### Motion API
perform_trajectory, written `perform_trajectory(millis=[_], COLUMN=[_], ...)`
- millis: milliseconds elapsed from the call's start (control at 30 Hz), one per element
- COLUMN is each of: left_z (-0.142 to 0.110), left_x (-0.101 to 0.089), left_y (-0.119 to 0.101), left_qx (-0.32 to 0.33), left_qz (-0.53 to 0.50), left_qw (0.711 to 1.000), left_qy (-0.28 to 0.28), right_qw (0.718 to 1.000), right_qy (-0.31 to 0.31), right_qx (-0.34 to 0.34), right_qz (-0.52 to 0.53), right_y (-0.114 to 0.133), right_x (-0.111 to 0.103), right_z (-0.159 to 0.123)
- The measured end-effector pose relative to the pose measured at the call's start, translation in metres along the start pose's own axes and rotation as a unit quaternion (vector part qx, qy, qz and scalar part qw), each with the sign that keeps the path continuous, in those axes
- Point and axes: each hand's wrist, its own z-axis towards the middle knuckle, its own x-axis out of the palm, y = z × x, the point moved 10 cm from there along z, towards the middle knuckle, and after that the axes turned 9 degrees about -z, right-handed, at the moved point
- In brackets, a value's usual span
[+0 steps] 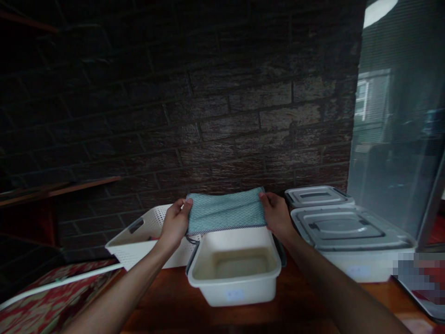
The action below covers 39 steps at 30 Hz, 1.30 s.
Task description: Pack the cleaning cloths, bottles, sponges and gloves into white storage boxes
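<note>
Stretched between both hands is a teal cleaning cloth [225, 212] with a dark-and-white edging, a crease running across it. My left hand [176, 218] pinches its left end, thumb on the near face. At the opposite end, my right hand [276, 214] grips the cloth in the same way. Below and nearer to me stands an open white plastic bin [236, 281] with dark side handles; the cloth hangs over its far rim. No objects show on the part of the bin's floor that I can see.
A white perforated basket [139, 250] stands left of the bin, partly behind my left hand. Two lidded boxes, a near one [351, 227] and a far one [318, 195], sit to the right. Behind the wooden table [167, 301] rises a dark brick wall [222, 116].
</note>
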Motion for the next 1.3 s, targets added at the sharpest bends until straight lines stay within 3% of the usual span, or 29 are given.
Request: perform_trajectory(millis=[133, 233, 433, 733, 933, 1300], left_z=[-0.001, -0.002, -0.003, -0.008, -0.006, -0.006], left_x=[0.001, 0.001, -0.005, 0.001, -0.001, -0.001], left_y=[-0.002, -0.003, -0.008, -0.014, -0.006, 0.003], left_qx=[-0.008, -0.014, 0.004, 0.01, 0.004, -0.02], left_qz=[-0.002, 0.005, 0.03, 0.048, 0.028, -0.023], left_qw=[1.0, 1.0, 1.0, 0.999, 1.0, 0.999], left_qy=[0.004, 0.006, -0.007, -0.002, -0.005, -0.012], right_qw=[0.995, 0.991, 0.996, 0.999, 0.999, 0.999], right_qy=[0.081, 0.116, 0.062, 0.016, 0.006, -0.023], right_qx=[0.051, 0.053, 0.016, -0.012, 0.001, 0.029], right_qz=[0.03, 0.045, 0.054, 0.041, 0.039, 0.034], right_y=[-0.011, -0.015, -0.02, -0.023, -0.02, -0.035], right_x=[0.018, 0.026, 0.016, 0.012, 0.009, 0.007], right_z=[-0.003, -0.005, -0.002, 0.002, -0.003, 0.0])
